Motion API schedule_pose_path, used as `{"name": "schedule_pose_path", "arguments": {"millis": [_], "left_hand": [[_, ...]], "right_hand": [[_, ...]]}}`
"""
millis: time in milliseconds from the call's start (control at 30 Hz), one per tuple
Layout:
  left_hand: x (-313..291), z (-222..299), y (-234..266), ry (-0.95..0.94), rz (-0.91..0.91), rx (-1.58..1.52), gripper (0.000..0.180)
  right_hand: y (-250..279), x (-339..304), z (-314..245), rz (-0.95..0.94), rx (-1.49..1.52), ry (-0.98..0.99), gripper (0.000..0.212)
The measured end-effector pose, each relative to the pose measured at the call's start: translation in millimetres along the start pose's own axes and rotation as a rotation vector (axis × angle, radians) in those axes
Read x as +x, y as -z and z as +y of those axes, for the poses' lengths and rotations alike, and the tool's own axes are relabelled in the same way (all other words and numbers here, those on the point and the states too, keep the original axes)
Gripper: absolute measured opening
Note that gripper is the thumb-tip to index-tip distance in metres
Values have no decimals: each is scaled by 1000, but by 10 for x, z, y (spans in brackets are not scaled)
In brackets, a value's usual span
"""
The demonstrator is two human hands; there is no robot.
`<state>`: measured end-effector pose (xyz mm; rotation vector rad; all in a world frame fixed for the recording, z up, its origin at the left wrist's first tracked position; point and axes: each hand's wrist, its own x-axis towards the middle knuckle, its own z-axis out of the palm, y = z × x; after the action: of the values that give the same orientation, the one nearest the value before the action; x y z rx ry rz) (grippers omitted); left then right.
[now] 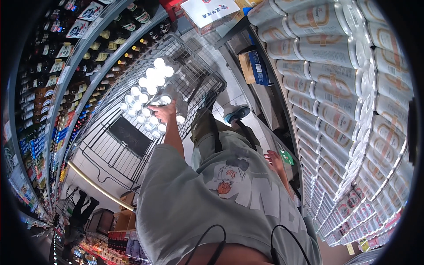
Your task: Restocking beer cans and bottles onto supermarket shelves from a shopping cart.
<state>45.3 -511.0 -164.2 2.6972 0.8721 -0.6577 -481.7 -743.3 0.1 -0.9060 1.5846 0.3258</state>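
Several silvery-white cans [160, 71] stand grouped in a wire shopping cart [128, 165] to my left, their tops glaring in the light. My left hand [165, 112] reaches into this group, closed around a can [166, 100] whose side is partly hidden by the fingers. At my right side my right hand [274, 160] hangs with its fingers apart and nothing in it. It is nearest a green label [286, 156] on the shelf edge.
Stacked cans [327, 84] form a tall wall on my right. Bottle shelves [95, 55] line the left. A white carton [212, 15] sits ahead, and a blue open box [259, 68] rests on the low shelf. Another person [81, 212] stands behind at lower left.
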Motion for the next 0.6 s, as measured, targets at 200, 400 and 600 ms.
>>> {"name": "schedule_pose_path", "arguments": {"millis": [200,400,600], "left_hand": [[-308,-202,415,-263,48,-19,141],[-677,-306,1037,-555,55,8,136],[-1332,-97,1937,-984,-10,89,137]], "right_hand": [[-143,251,290,-82,53,22,38],[-284,411,197,-36,153,61,38],[-500,356,28,-98,206,310,35]]}}
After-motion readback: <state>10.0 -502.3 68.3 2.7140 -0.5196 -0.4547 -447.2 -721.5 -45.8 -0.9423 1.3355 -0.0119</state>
